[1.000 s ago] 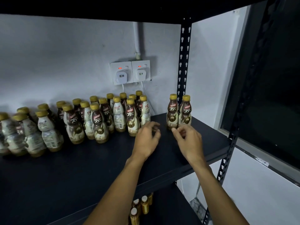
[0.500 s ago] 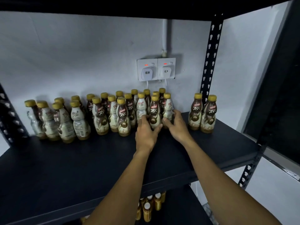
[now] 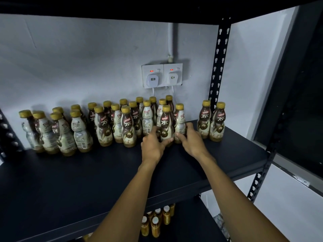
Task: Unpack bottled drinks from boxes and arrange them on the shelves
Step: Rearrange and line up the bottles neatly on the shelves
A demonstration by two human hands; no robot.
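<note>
Several gold-capped brown and cream coffee bottles stand in rows at the back of the black shelf (image 3: 87, 173). My left hand (image 3: 153, 144) curls round the base of the front bottle (image 3: 165, 122) at the right end of the group. My right hand (image 3: 191, 139) grips the neighbouring bottle (image 3: 180, 117) just to its right. Two more bottles (image 3: 211, 119) stand apart near the right upright.
A double wall socket (image 3: 161, 75) with two plugs sits on the grey wall behind the bottles. A perforated black upright (image 3: 217, 62) rises at the right. Yellow bottles (image 3: 157, 220) stand on the lower shelf. A dark window is at the far right.
My hands moved left from the pair of bottles at the right and closed round two bottles at the right end of the main group. The view shifted left.
</note>
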